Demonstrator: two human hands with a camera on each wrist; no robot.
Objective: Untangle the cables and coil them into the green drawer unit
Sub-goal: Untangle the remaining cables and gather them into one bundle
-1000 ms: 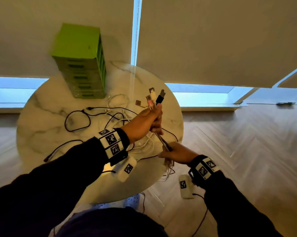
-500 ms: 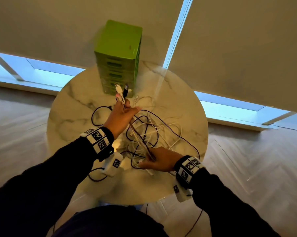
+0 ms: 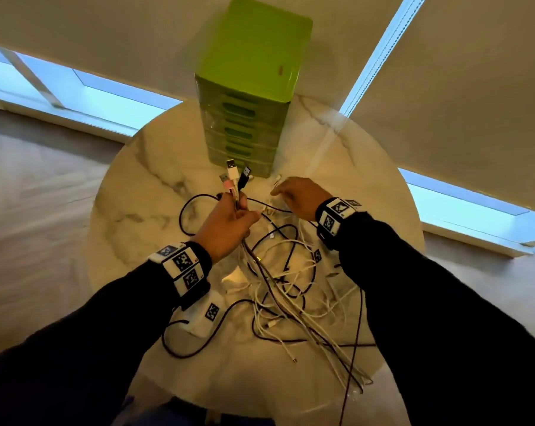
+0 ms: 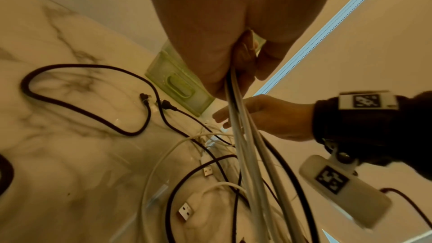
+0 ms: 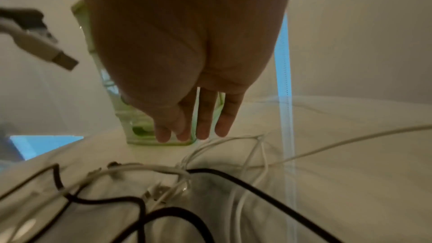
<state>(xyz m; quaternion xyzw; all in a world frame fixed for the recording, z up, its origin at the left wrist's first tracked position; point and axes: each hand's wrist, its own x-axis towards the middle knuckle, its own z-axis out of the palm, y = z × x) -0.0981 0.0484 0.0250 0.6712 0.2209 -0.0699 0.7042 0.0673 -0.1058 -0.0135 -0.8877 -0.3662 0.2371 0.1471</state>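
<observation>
A tall green drawer unit (image 3: 250,87) stands at the far side of the round marble table (image 3: 137,186), all drawers closed. My left hand (image 3: 229,219) grips a bundle of cables (image 4: 243,136) just below their USB plugs (image 3: 233,176), which stick up in front of the lowest drawer. The bundle trails down into a tangle of black and white cables (image 3: 284,290) on the table. My right hand (image 3: 297,195) hovers with straight fingers (image 5: 201,127) over the white cables (image 5: 233,143) near the unit's base, holding nothing.
A loose black cable loop (image 3: 195,216) lies left of my left hand. Some cable ends hang over the table's near right edge (image 3: 352,385). Pale blinds and a low window strip run behind the table. Wood floor lies on both sides.
The view has swung so the drawer unit is centred and closer. My right hand let go of the cables near the table's front and reached forward beside the unit. The left hand kept its bundle.
</observation>
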